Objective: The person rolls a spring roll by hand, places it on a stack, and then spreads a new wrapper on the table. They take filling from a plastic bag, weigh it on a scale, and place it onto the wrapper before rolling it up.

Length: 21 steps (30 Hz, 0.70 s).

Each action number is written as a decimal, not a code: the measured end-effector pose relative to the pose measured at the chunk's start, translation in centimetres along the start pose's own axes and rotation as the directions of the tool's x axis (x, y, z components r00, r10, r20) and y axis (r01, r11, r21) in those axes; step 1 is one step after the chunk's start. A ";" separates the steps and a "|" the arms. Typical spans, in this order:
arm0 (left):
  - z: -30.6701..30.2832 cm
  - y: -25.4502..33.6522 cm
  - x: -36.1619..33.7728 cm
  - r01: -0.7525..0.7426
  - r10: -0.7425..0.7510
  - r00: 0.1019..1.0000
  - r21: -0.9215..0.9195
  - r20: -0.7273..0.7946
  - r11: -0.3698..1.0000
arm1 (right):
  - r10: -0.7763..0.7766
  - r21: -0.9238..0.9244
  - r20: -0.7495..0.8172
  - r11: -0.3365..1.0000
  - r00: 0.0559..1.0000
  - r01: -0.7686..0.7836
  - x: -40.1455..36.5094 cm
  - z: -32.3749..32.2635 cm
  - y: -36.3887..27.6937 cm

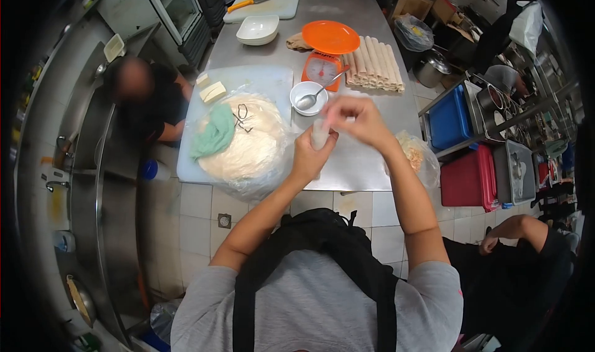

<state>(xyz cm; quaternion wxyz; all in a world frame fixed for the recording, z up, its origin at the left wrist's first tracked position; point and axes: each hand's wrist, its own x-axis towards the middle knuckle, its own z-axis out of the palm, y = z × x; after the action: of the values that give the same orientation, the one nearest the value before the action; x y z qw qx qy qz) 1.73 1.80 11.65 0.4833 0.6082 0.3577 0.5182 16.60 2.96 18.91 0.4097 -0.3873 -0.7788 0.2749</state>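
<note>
My left hand [313,155] is wrapped round a small whitish, translucent item [320,133] near the table's front edge. Just above and to its right, my right hand [354,119] is blurred, its fingers drawn together at the item's top; what they hold, if anything, is hidden. A white bowl [300,107] with a metal spoon [307,102] in it stands beyond my hands. Behind the bowl is an orange scale [321,70] bearing an orange plate [331,37]. To the left, a large pale mass in clear plastic [251,150] lies under a green cloth [215,130].
Pale rolls [375,66] are stacked at the right. Two blocks [212,92] lie on a cutting board [192,166]. White bowls [258,29], a knife [263,0] and a plastic bag [416,156] are around the table. One person [139,101] is at the left, another [514,259] at the right.
</note>
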 end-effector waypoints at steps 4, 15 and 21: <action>-2.1 0.9 -0.5 0.353 -0.355 0.934 -0.224 0.034 0.908 | 0.308 -0.209 -0.206 0.913 0.929 -0.349 1.4 2.6 8.6; -4.3 0.1 -0.6 0.388 -0.387 0.921 -0.221 0.051 0.895 | 0.292 -0.402 -0.215 0.844 0.932 -0.357 3.6 5.0 13.3; -3.0 -0.2 0.6 0.411 -0.400 0.910 -0.126 0.106 0.903 | 0.236 0.125 -0.104 0.967 0.966 -0.223 2.7 1.7 1.9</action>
<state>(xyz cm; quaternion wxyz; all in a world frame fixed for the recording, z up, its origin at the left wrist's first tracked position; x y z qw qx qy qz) -1.04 3.05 11.58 0.6372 0.5030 0.4186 0.4070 14.86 6.05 17.74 0.4416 -0.4669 -0.6865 0.3403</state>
